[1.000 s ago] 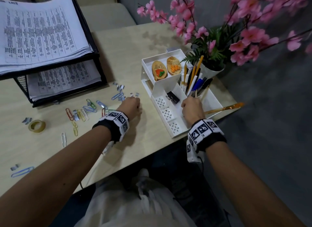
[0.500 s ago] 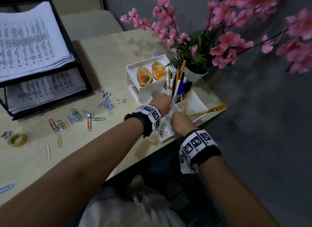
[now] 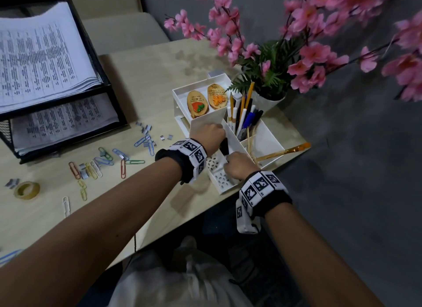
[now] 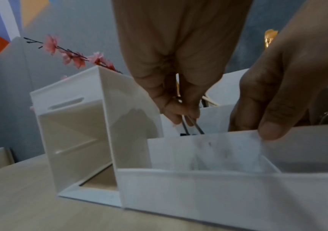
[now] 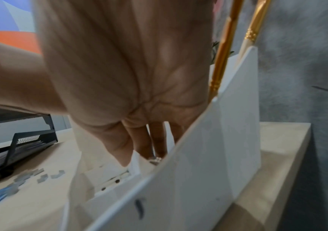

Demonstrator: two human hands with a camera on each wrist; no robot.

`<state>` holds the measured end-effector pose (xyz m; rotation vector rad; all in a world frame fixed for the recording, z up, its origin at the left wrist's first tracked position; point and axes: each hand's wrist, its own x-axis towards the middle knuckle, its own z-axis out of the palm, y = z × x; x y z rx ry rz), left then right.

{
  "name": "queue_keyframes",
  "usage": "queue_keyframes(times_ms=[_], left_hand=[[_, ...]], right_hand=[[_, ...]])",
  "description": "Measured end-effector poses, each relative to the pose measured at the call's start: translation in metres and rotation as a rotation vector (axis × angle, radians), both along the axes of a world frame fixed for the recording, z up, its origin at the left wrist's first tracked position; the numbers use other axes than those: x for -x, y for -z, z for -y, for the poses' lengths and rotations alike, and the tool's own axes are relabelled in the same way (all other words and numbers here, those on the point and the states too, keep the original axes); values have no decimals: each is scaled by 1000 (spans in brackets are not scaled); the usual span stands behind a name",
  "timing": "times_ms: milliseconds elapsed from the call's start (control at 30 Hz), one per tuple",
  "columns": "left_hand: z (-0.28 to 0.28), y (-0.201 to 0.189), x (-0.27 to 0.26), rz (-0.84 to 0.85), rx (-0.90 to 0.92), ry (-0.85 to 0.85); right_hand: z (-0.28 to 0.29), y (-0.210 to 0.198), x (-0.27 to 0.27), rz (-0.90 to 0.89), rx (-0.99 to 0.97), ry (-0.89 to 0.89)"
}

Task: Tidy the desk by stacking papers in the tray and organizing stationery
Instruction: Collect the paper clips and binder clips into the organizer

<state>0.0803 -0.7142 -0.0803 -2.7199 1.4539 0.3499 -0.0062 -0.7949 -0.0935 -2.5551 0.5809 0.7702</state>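
A white desk organizer (image 3: 228, 189) stands at the desk's right edge. My left hand (image 3: 212, 133) hovers over its middle compartment and pinches the wire handles of a black binder clip (image 4: 194, 126), whose body sits low behind a divider. My right hand (image 3: 237, 167) reaches into the same section. Its thumb (image 4: 271, 129) lies on the rim of the divider wall (image 4: 204, 150) with the fingers (image 5: 157, 140) behind it, so it holds that wall. Several coloured paper clips (image 3: 100, 162) lie loose on the desk to the left. Printed papers (image 3: 43, 55) are stacked in the black tray (image 3: 107, 87).
Pens and pencils (image 3: 246, 114) stand in the organizer's back cup, and a gold paintbrush (image 3: 285, 151) pokes out over the desk edge. A potted plant with pink blossoms (image 3: 269, 101) stands behind. Staple blocks (image 3: 146, 127) and a tape roll (image 3: 27, 190) lie on the desk.
My left hand left the paper clips on the desk and moved right to the organizer, where it now pinches the binder clip. My right hand stayed at the organizer.
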Motion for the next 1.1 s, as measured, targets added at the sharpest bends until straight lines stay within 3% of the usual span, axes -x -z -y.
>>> queue_keyframes(times_ms=[133,233,333,400,500,633,733,867,1100], left_hand=[[7,9,4,-138,-10,-4],[-4,15,3,-223,118,-53],[-34,9,2,-263,285,-167],[-63,2,0,-297,416,-293],[-113,-4,-5,-400,662,-582],[-176,8,-8,-895,1134,-1132],[-217,19,-1,-1269,1401,-1404],[-257,32,11,-1512,1683,-1553],[-280,40,12,-1535,1839,-1693]], right_hand=[[2,4,1,-1,29,-2],[-4,-6,3,25,75,44],[-17,-24,-1,159,152,105],[-32,-29,-11,267,138,119],[-65,-27,-35,353,-39,66],[-114,-8,-71,324,-209,37],[-141,14,-88,258,-186,102],[-158,35,-100,260,-167,218],[-165,44,-106,266,-101,305]])
